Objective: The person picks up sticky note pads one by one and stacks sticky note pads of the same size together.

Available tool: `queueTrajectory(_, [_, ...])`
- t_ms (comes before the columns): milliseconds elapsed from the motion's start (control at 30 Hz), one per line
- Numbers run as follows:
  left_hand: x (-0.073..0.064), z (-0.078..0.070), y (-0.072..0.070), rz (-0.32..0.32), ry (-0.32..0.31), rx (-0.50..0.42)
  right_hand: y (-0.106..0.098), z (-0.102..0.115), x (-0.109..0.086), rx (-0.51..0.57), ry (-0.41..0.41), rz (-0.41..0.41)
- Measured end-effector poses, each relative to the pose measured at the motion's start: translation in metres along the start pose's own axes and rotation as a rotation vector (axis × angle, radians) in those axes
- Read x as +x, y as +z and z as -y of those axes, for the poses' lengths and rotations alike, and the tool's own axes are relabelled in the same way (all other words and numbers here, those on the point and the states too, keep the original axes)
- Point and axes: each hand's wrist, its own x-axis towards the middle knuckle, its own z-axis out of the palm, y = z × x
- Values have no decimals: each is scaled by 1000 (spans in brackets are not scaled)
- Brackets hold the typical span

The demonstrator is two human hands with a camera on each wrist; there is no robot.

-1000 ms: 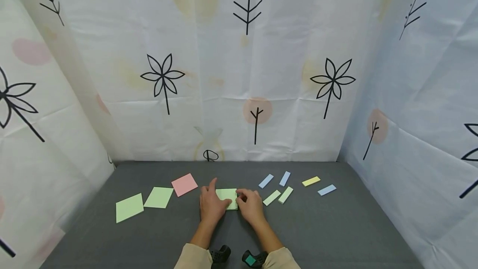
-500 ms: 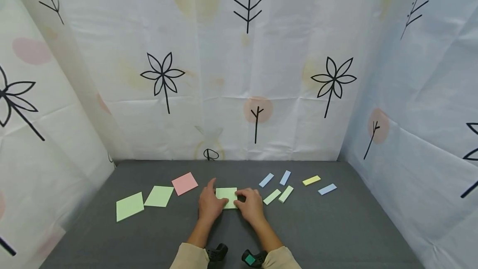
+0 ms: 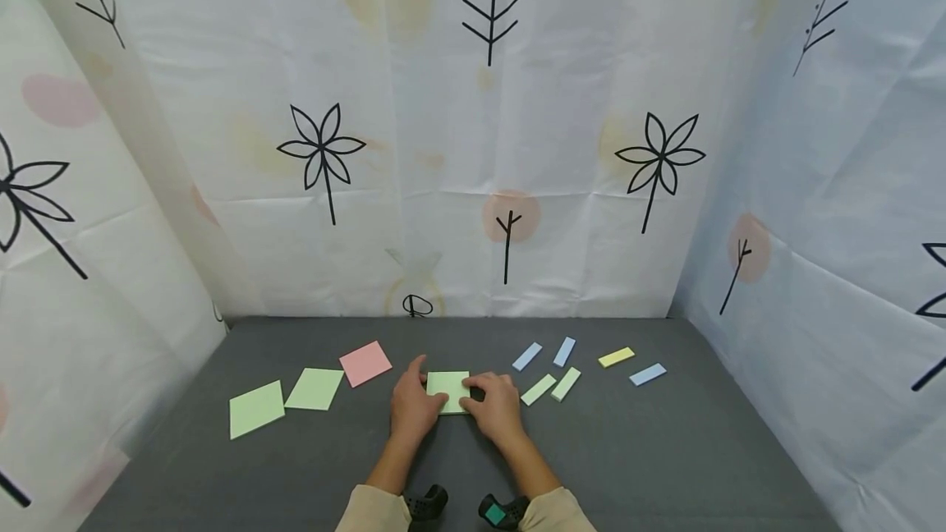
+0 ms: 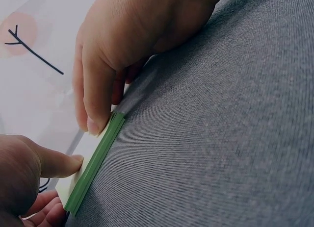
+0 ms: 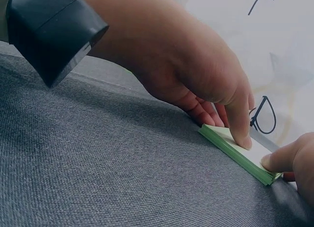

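Note:
A green sticky note pad (image 3: 448,382) lies flat on the grey table, with its layered edge visible in both wrist views. My left hand (image 3: 416,409) grips its left side, the thumb on the top sheet and the curled fingers at the outer edge. At the right side my right hand (image 3: 497,410) holds the same pad, its thumb (image 5: 241,138) pressing on top near the edge. The two thumbs stand a short way apart on the pad. Part of the right hand's fingers is hidden behind its thumb in the right wrist view.
Left of the pad lie a pink square sheet (image 3: 365,364) and two green square sheets, one nearer (image 3: 314,389) and one farther left (image 3: 256,410). On the right are narrow strips: blue (image 3: 648,375), yellow (image 3: 617,357) and green (image 3: 566,384). Printed curtains (image 3: 562,253) enclose the grey table (image 3: 650,458).
My left hand has shifted slightly left, its thumb drawing toward the pad's left side. My right thumb has moved slightly left onto the pad's top. The pad and loose pieces stay in place.

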Motion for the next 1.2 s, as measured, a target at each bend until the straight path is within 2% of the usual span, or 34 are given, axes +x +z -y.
queueTrajectory(367, [-1,1,0,-4,6,10,1,0,2,-78,25,83])
queueTrajectory(767, [1,1,-2,9,14,-3,-1,3,1,-62,35,100])
queueTrajectory(1033, [7,8,-8,73,39,-32,-1,2,2,-78,36,95])
queueTrajectory(1200, [11,12,-15,50,54,-26,1,1,1,-71,33,94])
